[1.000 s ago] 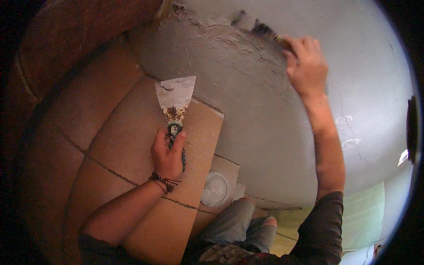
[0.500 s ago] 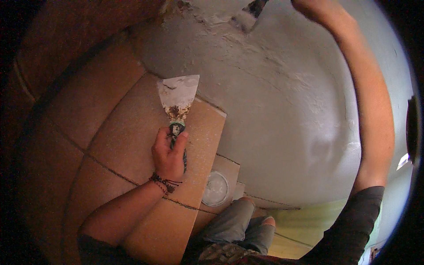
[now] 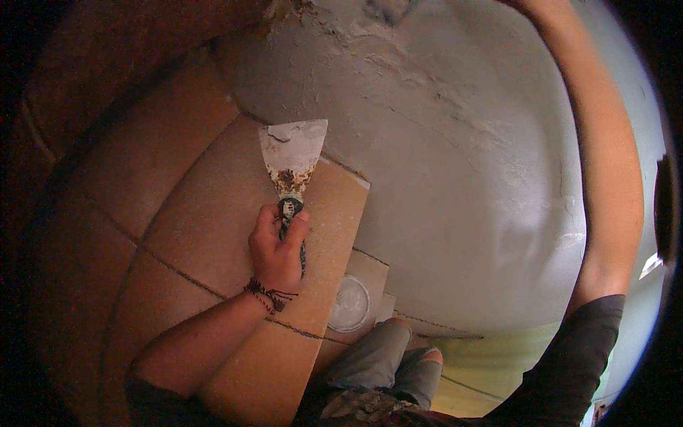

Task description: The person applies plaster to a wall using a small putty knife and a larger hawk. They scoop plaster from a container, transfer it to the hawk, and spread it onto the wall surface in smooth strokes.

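Observation:
My left hand [image 3: 277, 245] is closed round the dark handle of a wide putty knife [image 3: 293, 160], held blade up over the tiles. White paste clings to its blade, and brown stains show near the handle. My right arm [image 3: 608, 164] reaches up along the grey plastered wall [image 3: 455, 206], and the hand itself lies beyond the upper edge. Against the wall at the top, a second scraper blade [image 3: 388, 10] shows only in part, dark and blurred. Rough ridges of plaster run across the wall below it.
Large brown tiles [image 3: 192, 206] with dark joints spread over the left, ending at a step edge. Lower down, a round white tub or lid [image 3: 350, 304] rests beside my knees [image 3: 388, 349]. A yellow-green surface [image 3: 498, 363] lies at lower right.
My right hand and the second scraper have moved up, the hand out of view and the blade mostly so. My left hand with the putty knife has shifted slightly right.

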The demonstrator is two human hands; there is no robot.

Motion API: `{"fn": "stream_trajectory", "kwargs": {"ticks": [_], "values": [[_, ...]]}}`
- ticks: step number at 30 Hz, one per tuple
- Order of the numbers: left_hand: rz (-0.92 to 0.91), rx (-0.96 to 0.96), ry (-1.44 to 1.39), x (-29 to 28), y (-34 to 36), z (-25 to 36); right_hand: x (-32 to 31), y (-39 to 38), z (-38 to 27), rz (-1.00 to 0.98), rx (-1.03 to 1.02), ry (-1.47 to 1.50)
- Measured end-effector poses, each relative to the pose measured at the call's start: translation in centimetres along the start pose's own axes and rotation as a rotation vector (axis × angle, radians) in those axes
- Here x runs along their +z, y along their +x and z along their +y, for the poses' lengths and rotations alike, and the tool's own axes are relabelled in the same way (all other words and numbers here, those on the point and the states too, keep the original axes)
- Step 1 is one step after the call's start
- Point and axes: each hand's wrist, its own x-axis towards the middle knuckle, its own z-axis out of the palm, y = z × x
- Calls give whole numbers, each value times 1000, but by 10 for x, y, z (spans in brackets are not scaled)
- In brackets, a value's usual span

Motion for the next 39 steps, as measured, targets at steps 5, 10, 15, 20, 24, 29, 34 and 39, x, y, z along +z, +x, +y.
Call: {"fn": "stream_trajectory", "kwargs": {"ticks": [5, 10, 15, 20, 24, 29, 34, 39], "values": [[-25, -79, -6, -1, 1, -1, -6, -6, -9, 67, 17, 133], [-20, -24, -7, 0, 1, 2, -1, -3, -49, -192, -116, -36], [1, -5, 2, -1, -1, -2, 8, 21, -14, -30, -74, -59], [-8, -2, -23, -1, -1, 1, 9, 39, -29, -90, -121, 118], [6, -1, 4, -3, -3, 3, 21, 41, -51, -166, -180, -130], [-10, -17, 41, 0, -2, 1, 7, 29, -5, 175, -51, -122], [12, -5, -44, -2, -1, -3, 18, 12, -44, -25, -170, 30], [1, -1, 32, -1, -1, 3, 19, -4, -16, -15, -41, -27]]}}
